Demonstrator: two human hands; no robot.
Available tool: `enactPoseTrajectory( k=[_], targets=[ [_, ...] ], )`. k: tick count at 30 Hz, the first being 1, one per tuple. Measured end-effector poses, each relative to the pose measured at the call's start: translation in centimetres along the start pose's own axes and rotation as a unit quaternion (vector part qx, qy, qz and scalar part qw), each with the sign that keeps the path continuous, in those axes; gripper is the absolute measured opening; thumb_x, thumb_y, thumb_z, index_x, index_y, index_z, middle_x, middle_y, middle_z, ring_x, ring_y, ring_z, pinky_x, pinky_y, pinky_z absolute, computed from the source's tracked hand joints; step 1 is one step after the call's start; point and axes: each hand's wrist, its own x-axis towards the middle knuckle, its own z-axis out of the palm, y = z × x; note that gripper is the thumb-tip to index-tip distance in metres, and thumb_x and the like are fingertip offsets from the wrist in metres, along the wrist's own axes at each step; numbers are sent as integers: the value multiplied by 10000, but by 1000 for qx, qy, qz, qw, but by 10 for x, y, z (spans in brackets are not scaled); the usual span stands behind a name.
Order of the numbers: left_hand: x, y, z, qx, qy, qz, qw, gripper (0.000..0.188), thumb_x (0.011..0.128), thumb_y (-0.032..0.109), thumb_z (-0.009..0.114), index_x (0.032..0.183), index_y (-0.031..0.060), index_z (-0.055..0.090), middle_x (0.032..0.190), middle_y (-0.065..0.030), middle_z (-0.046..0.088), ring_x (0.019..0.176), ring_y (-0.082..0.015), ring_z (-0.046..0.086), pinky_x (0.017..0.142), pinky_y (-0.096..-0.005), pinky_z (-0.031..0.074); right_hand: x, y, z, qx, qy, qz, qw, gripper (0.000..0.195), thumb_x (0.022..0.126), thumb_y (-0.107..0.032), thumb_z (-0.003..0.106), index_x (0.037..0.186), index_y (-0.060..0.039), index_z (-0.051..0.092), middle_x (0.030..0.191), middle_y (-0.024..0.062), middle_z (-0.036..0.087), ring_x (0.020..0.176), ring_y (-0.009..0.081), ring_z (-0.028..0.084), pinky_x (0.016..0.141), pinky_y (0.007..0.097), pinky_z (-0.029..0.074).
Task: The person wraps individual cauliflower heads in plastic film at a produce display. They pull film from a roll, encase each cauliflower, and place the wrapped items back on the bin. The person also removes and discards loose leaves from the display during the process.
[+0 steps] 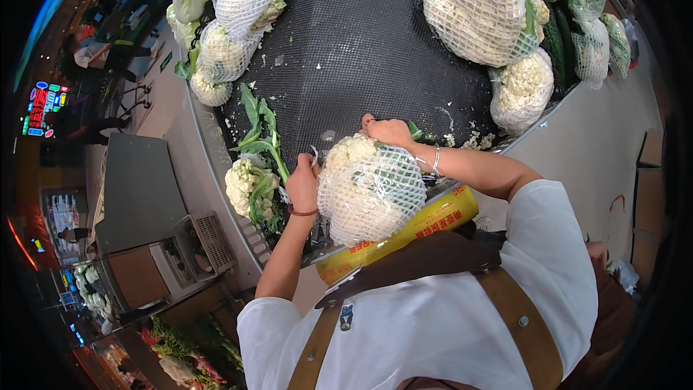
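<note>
A cauliflower (373, 195) in a white foam net lies in front of me, its bare white florets showing at the upper left. Glossy clear plastic film covers part of it. At its left side, my left hand (302, 184) pinches a gathered edge of the film. My right hand (387, 131) is curled at the far side of the head, closed at the film's far edge; its grip is partly hidden. Between the cauliflower and my apron, a yellow roll of cling film (444, 216) with red print lies along the display edge.
Black mesh matting (346, 54) lines the display. A trimmed cauliflower with leaves (252, 187) sits at the left. Netted cauliflowers stand at the far left (238, 27) and far right (482, 11). Floret crumbs (476, 140) lie near the right rim. People (103, 54) are in the distance.
</note>
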Motion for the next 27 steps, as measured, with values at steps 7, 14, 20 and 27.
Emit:
enactPoseTrajectory(
  k=[7, 14, 20, 27],
  targets=[
    [-1, 18, 8, -684, -163, -230, 672, 190, 999, 207, 497, 961, 31, 558, 928, -47, 644, 837, -120, 619, 782, -277, 527, -27, -1, -8, 517, -156, 85, 837, 333, 944, -210, 400, 979, 44, 614, 903, 91, 646, 782, 156, 549, 770, 357, 450],
    [25, 33, -38, -768, -402, -148, 476, 220, 991, 200, 433, 1123, 35, 494, 952, -101, 622, 869, -191, 646, 792, -326, 537, -87, -26, -60, 446, 38, -120, 886, 98, 965, -85, 499, 975, -11, 562, 807, 31, 612, 701, 100, 574, 668, 250, 477],
    [-13, 57, -76, -775, -285, -137, 548, 197, 955, 211, 515, 893, 26, 485, 831, -72, 572, 714, -141, 568, 680, -290, 492, -116, -2, -82, 526, 391, -71, 752, 146, 964, -142, 572, 922, -8, 614, 662, -52, 494, 573, 22, 393, 515, 190, 346],
    [-34, 53, -78, -754, -246, -68, 605, 250, 922, 228, 575, 797, 38, 471, 726, -51, 526, 643, -108, 468, 582, -254, 388, -119, 50, -117, 389, 425, 0, 817, 189, 897, -186, 664, 870, 0, 678, 584, -55, 523, 539, 9, 406, 490, 205, 337]
  ],
)
